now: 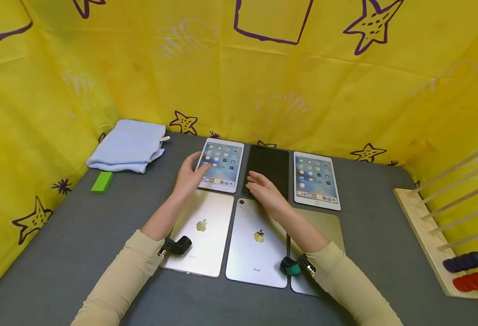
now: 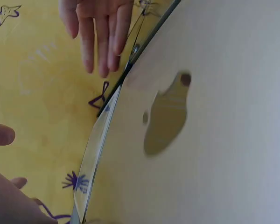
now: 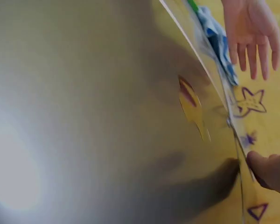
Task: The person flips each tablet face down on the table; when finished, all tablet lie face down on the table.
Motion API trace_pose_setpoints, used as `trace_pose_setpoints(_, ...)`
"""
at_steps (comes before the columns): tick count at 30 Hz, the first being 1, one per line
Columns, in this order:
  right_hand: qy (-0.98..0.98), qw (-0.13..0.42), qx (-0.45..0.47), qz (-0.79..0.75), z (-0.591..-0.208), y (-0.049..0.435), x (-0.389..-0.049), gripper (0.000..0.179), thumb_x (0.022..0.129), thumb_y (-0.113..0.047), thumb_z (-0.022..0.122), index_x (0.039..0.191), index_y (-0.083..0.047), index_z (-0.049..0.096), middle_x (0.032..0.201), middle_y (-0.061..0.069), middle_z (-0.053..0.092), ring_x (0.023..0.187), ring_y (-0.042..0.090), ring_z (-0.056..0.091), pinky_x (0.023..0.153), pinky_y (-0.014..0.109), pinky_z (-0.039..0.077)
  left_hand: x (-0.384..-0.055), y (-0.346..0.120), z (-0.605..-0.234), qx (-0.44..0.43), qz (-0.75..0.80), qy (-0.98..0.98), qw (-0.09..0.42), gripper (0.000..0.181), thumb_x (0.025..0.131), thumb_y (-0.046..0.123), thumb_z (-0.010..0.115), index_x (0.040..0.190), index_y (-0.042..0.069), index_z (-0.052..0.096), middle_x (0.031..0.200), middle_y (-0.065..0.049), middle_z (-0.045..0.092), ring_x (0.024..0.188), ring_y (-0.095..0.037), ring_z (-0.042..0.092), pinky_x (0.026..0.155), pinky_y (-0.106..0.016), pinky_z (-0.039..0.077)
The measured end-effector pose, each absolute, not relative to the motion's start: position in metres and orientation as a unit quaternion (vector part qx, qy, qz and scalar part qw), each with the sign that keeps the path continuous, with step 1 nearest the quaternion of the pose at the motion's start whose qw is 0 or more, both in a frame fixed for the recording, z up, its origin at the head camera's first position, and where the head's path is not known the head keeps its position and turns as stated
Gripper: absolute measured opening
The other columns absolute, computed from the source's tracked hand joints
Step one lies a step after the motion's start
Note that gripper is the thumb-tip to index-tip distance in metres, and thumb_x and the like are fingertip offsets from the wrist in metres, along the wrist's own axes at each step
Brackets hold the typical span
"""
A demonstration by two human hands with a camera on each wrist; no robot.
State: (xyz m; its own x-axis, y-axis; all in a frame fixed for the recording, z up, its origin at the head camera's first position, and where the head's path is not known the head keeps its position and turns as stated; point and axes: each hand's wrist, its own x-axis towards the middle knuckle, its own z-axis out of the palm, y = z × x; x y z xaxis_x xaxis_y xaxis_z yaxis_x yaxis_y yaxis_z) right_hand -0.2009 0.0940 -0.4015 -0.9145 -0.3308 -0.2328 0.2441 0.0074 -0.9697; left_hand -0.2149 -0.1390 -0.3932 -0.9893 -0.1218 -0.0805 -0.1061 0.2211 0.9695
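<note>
Tablets [image 1: 247, 226], six in all, lie flat in two rows of three, close enough that both hands can probably reach any. Yellow cloth [image 1: 328, 90] rises behind, likely hung to screen off the surroundings. The grey table [image 1: 369, 222] gives level support. A wooden bead frame [image 1: 428, 240] on the right and a folded blue towel [image 1: 126, 142] on the far left seem set aside to leave the hands room.

The near-left tablet [image 1: 206, 244], near-middle tablet [image 1: 255, 249] and near-right tablet [image 1: 326, 224] lie back up. Beyond, the far-left tablet [image 1: 224, 165] and far-right tablet [image 1: 316, 180] lie face up, presumably so their lit displays can be seen; the far-middle tablet [image 1: 267, 163] is dark.

The left hand [image 1: 188, 175] is at the far-left tablet's outer side, thumb spread from the fingers; the right hand [image 1: 265, 190] is over the far-middle tablet's near end, fingers extended. Neither pinches anything; whether fingertips touch, I cannot tell. A green block [image 1: 102, 182] lies just beside the towel.
</note>
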Motion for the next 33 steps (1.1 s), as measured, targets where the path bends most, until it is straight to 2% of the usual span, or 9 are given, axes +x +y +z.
trace_pose_setpoints(4, 0.678, 0.228, -0.025, -0.699, -0.403, 0.078, -0.203, 0.061, 0.100, -0.008, 0.049, 0.153, 0.001, 0.021, 0.159, 0.015, 0.021, 0.145, 0.026, 0.023, 0.116, 0.037, 0.020, -0.212, -0.155, -0.393, 0.098, -0.638, -0.763, -0.033, 0.073, 0.097, 0.028, 0.057, 0.155, 0.009, 0.019, 0.161, -0.010, 0.015, 0.147, -0.028, 0.011, 0.117, -0.046, 0.014)
trace_pose_setpoints(8, 0.675, 0.241, -0.010, -0.697, -0.399, 0.068, -0.205, 0.065, 0.100, -0.010, 0.050, 0.154, 0.000, 0.017, 0.161, 0.012, 0.016, 0.147, 0.024, 0.015, 0.117, 0.036, 0.019, -0.213, -0.166, -0.396, 0.097, -0.666, -0.736, -0.073, 0.076, 0.099, 0.026, 0.054, 0.156, 0.005, 0.009, 0.162, -0.013, 0.007, 0.148, -0.030, 0.005, 0.117, -0.047, 0.011)
trace_pose_setpoints(13, 0.674, 0.252, 0.004, -0.694, -0.397, 0.057, -0.206, 0.068, 0.099, -0.011, 0.052, 0.155, -0.001, 0.015, 0.162, 0.011, 0.013, 0.147, 0.026, 0.012, 0.117, 0.038, 0.019, -0.213, -0.173, -0.399, 0.095, -0.687, -0.713, -0.104, 0.075, 0.100, 0.024, 0.051, 0.156, 0.003, 0.005, 0.162, -0.014, 0.004, 0.148, -0.029, 0.004, 0.118, -0.044, 0.009)
trace_pose_setpoints(19, 0.671, 0.243, 0.012, -0.700, -0.398, 0.051, -0.206, 0.065, 0.099, -0.010, 0.052, 0.153, 0.002, 0.017, 0.161, 0.014, 0.015, 0.146, 0.027, 0.015, 0.116, 0.042, 0.021, -0.214, -0.175, -0.397, 0.086, -0.701, -0.694, -0.141, 0.071, 0.102, 0.024, 0.049, 0.156, 0.002, 0.008, 0.162, -0.014, 0.005, 0.148, -0.028, 0.006, 0.118, -0.037, 0.013)
trace_pose_setpoints(24, 0.677, 0.238, 0.011, -0.697, -0.400, 0.049, -0.206, 0.067, 0.098, -0.010, 0.053, 0.153, 0.002, 0.016, 0.160, 0.015, 0.014, 0.146, 0.028, 0.018, 0.116, 0.041, 0.022, -0.222, -0.178, -0.396, 0.106, -0.744, -0.641, -0.156, 0.063, 0.101, 0.018, 0.045, 0.153, -0.002, 0.016, 0.161, -0.015, 0.009, 0.148, -0.028, 0.009, 0.118, -0.035, 0.013)
trace_pose_setpoints(28, 0.687, 0.239, 0.009, -0.687, -0.401, 0.048, -0.207, 0.069, 0.098, -0.012, 0.054, 0.154, 0.000, 0.016, 0.160, 0.016, 0.013, 0.145, 0.028, 0.019, 0.115, 0.041, 0.023, -0.230, -0.180, -0.396, 0.133, -0.772, -0.598, -0.171, 0.059, 0.100, 0.017, 0.045, 0.151, -0.001, 0.022, 0.160, -0.013, 0.015, 0.146, -0.025, 0.014, 0.117, -0.034, 0.014)
trace_pose_setpoints(30, 0.693, 0.240, 0.008, -0.679, -0.401, 0.048, -0.207, 0.069, 0.097, -0.012, 0.054, 0.154, -0.001, 0.016, 0.160, 0.016, 0.013, 0.145, 0.029, 0.019, 0.115, 0.042, 0.024, -0.233, -0.181, -0.396, 0.144, -0.775, -0.590, -0.177, 0.055, 0.100, 0.018, 0.047, 0.148, 0.001, 0.027, 0.156, -0.011, 0.023, 0.142, -0.023, 0.020, 0.115, -0.032, 0.016)
trace_pose_setpoints(33, 0.703, 0.242, 0.008, -0.669, -0.401, 0.048, -0.208, 0.069, 0.097, -0.013, 0.055, 0.154, -0.002, 0.017, 0.160, 0.015, 0.013, 0.145, 0.029, 0.019, 0.115, 0.042, 0.024, -0.236, -0.182, -0.396, 0.157, -0.775, -0.586, -0.176, 0.047, 0.100, 0.017, 0.050, 0.143, 0.002, 0.036, 0.136, -0.005, 0.042, 0.125, -0.017, 0.036, 0.105, -0.029, 0.027)
